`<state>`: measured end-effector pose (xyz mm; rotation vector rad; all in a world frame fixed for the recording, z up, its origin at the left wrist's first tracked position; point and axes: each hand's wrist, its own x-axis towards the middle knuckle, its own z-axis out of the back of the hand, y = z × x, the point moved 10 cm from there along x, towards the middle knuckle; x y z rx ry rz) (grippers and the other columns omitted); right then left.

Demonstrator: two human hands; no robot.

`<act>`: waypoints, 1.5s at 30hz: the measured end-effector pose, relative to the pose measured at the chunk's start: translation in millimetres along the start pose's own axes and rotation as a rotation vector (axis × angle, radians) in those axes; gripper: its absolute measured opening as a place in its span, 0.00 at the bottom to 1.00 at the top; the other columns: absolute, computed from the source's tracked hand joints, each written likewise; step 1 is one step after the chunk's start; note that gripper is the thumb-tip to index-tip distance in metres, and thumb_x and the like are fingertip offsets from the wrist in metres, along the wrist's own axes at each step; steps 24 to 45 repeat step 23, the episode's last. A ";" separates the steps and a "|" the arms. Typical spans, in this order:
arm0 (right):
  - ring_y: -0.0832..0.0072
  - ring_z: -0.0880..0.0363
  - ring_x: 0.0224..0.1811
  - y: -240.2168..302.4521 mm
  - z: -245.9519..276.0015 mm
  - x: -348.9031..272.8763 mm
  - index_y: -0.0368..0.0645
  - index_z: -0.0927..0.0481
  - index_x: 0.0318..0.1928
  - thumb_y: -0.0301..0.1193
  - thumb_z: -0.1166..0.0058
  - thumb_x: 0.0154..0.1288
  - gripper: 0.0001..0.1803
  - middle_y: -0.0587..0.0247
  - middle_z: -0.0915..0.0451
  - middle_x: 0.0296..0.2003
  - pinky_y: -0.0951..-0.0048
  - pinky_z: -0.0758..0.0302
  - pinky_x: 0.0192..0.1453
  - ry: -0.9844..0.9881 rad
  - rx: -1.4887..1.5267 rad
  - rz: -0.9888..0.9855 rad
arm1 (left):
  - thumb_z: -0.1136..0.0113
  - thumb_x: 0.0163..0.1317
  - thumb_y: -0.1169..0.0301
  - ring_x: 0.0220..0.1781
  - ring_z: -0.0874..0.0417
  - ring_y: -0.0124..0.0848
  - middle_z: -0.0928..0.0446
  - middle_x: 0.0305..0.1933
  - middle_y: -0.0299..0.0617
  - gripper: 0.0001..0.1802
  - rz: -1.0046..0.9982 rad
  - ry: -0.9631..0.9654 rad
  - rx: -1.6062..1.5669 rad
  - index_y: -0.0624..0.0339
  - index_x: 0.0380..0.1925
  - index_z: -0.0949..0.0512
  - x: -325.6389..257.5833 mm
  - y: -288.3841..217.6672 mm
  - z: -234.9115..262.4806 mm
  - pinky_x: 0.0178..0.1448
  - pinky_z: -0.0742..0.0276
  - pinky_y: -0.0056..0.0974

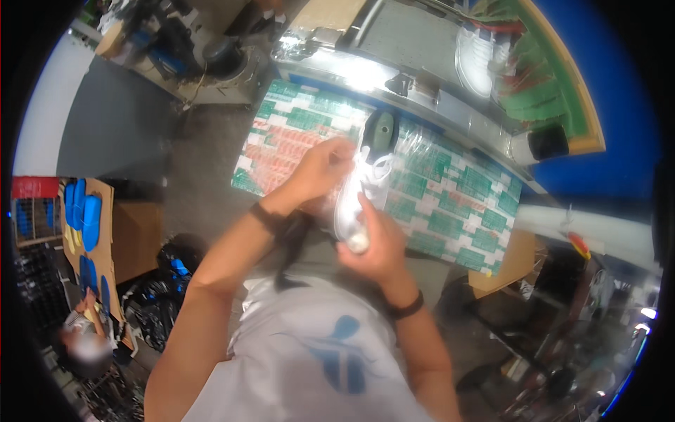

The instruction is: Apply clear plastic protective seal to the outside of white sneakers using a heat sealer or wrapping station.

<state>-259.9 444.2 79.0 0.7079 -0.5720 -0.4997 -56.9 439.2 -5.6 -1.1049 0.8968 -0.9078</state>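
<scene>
A white lace-up shoe (362, 186) with a green insole lies on a board in front of me, its toe pointing toward me. My left hand (321, 170) is beside the shoe's left side, fingers curled together near the laces; whatever they pinch, if anything, is too blurred to make out. At the toe end is my right hand (382, 247), its thumb stretched along the shoe's right side. Its fingers are closed around a small, pale, rounded thing (358, 243), whose kind I cannot tell.
The board (443, 204) is wrapped in shiny film over green, white and red print. Behind it runs a metal-edged conveyor (408, 42) with more white shoes (476, 62). At left, another person (88, 334) works near blue insole-shaped pieces (90, 221); black bags (156, 299) lie nearby.
</scene>
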 end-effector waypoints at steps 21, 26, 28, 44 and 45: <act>0.53 0.06 0.58 38.1 -70.2 54.9 0.38 0.17 0.72 0.34 0.30 0.69 0.32 0.38 0.08 0.56 0.53 0.15 0.66 0.255 0.370 -0.251 | 0.19 0.69 0.57 0.79 0.20 0.46 0.21 0.79 0.60 0.41 -0.088 0.309 0.217 0.59 0.78 0.22 77.6 -28.5 -9.7 0.82 0.24 0.48; 0.59 0.09 0.67 40.5 -87.3 34.9 0.42 0.20 0.75 0.34 0.29 0.69 0.35 0.38 0.12 0.64 0.53 0.18 0.74 0.299 0.288 -0.167 | 0.19 0.68 0.54 0.82 0.22 0.45 0.23 0.81 0.59 0.45 -0.040 0.338 0.279 0.57 0.81 0.25 77.0 -24.7 -8.8 0.85 0.27 0.47; 0.59 0.09 0.67 40.5 -87.3 34.9 0.42 0.20 0.75 0.34 0.29 0.69 0.35 0.38 0.12 0.64 0.53 0.18 0.74 0.299 0.288 -0.167 | 0.19 0.68 0.54 0.82 0.22 0.45 0.23 0.81 0.59 0.45 -0.040 0.338 0.279 0.57 0.81 0.25 77.0 -24.7 -8.8 0.85 0.27 0.47; 0.59 0.09 0.67 40.5 -87.3 34.9 0.42 0.20 0.75 0.34 0.29 0.69 0.35 0.38 0.12 0.64 0.53 0.18 0.74 0.299 0.288 -0.167 | 0.19 0.68 0.54 0.82 0.22 0.45 0.23 0.81 0.59 0.45 -0.040 0.338 0.279 0.57 0.81 0.25 77.0 -24.7 -8.8 0.85 0.27 0.47; 0.59 0.09 0.67 40.5 -87.3 34.9 0.42 0.20 0.75 0.34 0.29 0.69 0.35 0.38 0.12 0.64 0.53 0.18 0.74 0.299 0.288 -0.167 | 0.19 0.68 0.54 0.82 0.22 0.45 0.23 0.81 0.59 0.45 -0.040 0.338 0.279 0.57 0.81 0.25 77.0 -24.7 -8.8 0.85 0.27 0.47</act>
